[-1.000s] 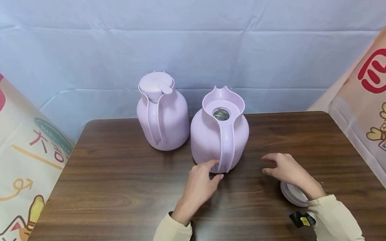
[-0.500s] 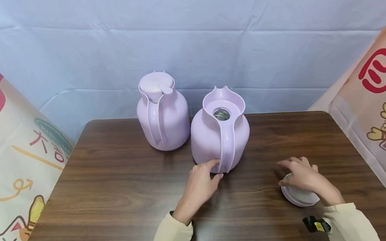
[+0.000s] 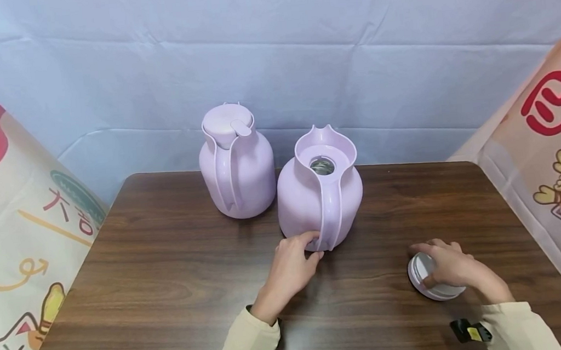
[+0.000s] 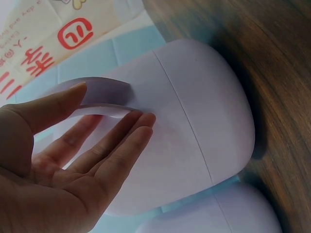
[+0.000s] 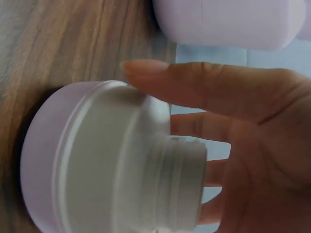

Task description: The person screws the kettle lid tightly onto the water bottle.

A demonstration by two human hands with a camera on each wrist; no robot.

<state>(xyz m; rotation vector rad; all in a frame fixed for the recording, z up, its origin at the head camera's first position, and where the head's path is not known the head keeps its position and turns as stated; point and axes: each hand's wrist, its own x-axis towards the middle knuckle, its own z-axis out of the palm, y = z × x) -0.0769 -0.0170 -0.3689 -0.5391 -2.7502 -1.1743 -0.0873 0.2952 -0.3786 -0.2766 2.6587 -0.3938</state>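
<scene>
Tabletop [image 3: 171, 299]: only head view reveals jug mouth [image 3: 322, 165]; left fingers [image 4: 122, 158] and right fingers [image 5: 201, 125] wide.

I count two jugs [image 3: 298, 204] [image 3: 255, 171] beyond my left hand [image 3: 290, 265], two lids [image 3: 222, 120] [image 5: 99, 155], one at my right hand [image 3: 451, 266], two printed cloths [image 3: 23, 239] [image 3: 559, 167], one outward of each hand, and one table [image 3: 171, 293] beneath.

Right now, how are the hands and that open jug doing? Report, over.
Left hand at handle of open jug. Right hand at lid on table. Jug upright, mouth uncovered. Lidded jug beside it, apparently not in the way.
</scene>
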